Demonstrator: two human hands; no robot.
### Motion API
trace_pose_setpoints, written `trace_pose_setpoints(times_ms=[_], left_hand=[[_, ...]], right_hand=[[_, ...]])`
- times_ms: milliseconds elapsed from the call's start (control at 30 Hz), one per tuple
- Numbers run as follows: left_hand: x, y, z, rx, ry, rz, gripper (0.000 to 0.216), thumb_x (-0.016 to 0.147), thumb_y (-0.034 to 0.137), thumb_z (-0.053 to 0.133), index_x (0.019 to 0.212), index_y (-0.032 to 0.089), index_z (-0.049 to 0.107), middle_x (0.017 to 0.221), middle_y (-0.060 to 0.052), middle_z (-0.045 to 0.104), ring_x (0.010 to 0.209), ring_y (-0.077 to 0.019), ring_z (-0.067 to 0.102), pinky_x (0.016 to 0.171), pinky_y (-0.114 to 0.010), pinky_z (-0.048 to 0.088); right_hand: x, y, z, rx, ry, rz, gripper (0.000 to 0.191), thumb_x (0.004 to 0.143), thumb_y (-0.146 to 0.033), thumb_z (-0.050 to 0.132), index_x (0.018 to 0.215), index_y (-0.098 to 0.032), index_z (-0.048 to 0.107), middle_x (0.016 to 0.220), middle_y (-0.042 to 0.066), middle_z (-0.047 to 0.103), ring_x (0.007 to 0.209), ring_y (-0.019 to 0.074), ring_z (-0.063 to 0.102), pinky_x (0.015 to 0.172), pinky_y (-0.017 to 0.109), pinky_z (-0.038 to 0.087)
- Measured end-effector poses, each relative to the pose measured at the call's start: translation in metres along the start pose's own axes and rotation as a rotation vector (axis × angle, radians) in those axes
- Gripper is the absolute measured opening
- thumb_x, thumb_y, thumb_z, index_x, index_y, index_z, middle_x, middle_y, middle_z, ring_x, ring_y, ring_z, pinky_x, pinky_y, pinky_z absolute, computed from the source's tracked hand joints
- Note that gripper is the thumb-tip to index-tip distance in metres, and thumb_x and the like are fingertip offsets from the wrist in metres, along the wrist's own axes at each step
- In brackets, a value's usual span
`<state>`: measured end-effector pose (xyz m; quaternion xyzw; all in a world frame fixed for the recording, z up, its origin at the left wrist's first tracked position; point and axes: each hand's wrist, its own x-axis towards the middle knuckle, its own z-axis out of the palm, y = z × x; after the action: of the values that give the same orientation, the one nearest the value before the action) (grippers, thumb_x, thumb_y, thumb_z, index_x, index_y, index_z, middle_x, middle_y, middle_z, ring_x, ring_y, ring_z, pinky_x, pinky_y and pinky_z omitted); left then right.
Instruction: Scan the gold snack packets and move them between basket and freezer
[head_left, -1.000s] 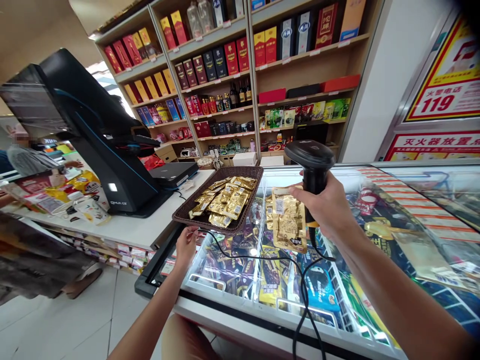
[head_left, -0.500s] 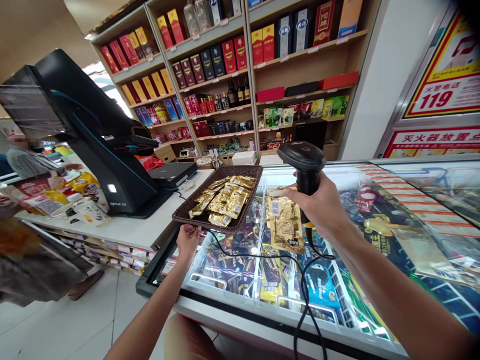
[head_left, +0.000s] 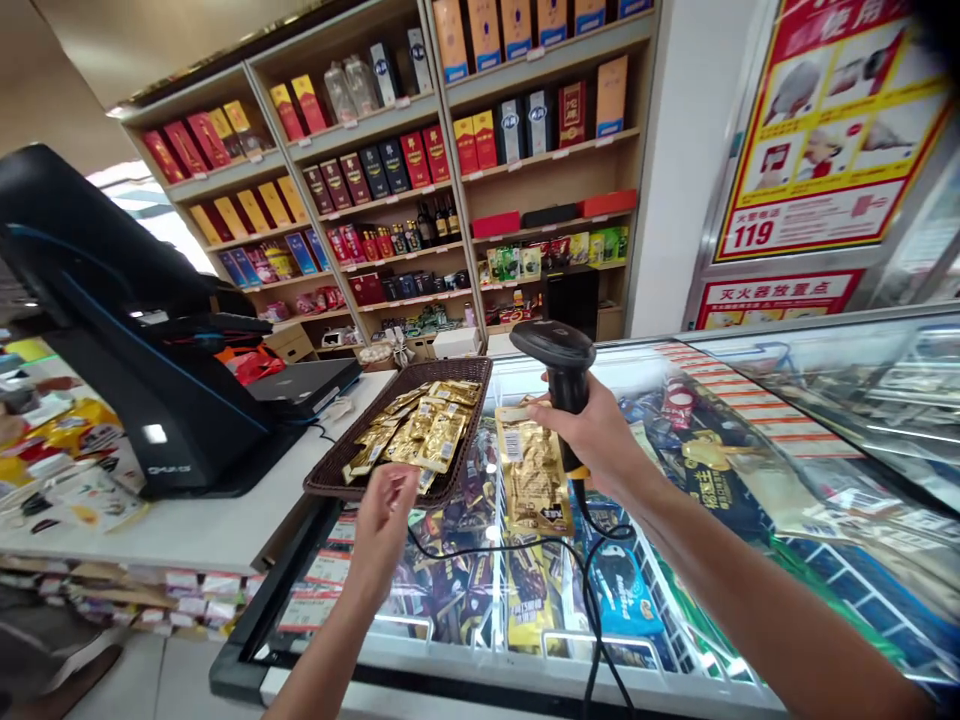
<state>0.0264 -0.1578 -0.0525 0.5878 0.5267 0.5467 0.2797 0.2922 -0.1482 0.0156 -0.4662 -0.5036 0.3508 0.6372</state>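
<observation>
Gold packet (head_left: 531, 482): hangs right of the wicker basket (head_left: 328, 483), held together with black scanner (head_left: 568, 388). Right hand (head_left: 600, 430): closed around both. Left hand (head_left: 385, 512): half open with curled fingers, without visible hold, at the basket's near rim; cannot tell whether touching it. Inside the basket: more gold packets (head_left: 424, 422). Left of the basket: white surface (head_left: 259, 520), carrying black machine (head_left: 184, 385).
</observation>
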Motion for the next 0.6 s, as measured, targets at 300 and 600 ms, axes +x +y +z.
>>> trace_pose_setpoints(times_ms=[300, 600], left_hand=[[0.039, 0.079, 0.082, -0.388, -0.754, -0.217, 0.047, 0.070, 0.040, 0.081, 0.110, 0.020, 0.065, 0.108, -0.010, 0.070, 0.095, -0.0239, 0.066, 0.080, -0.034, 0.052], [0.111, 0.029, 0.066, -0.183, -0.303, -0.086, 0.050, 0.063, 0.045, 0.079, 0.102, 0.017, 0.065, 0.102, -0.009, 0.071, 0.086, -0.0218, 0.064, 0.066, -0.026, 0.045]], right_hand=[[0.010, 0.000, -0.007, 0.000, 0.090, -0.102, 0.048, 0.070, -0.047, 0.074, 0.105, -0.021, 0.055, 0.093, 0.005, 0.068, 0.081, 0.0226, 0.067, 0.071, 0.036, 0.055], [-0.004, -0.025, -0.023, -0.030, -0.069, 0.024, 0.048, 0.073, -0.058, 0.069, 0.098, -0.021, 0.054, 0.056, -0.005, 0.056, 0.038, 0.0124, 0.050, 0.039, 0.027, 0.042]])
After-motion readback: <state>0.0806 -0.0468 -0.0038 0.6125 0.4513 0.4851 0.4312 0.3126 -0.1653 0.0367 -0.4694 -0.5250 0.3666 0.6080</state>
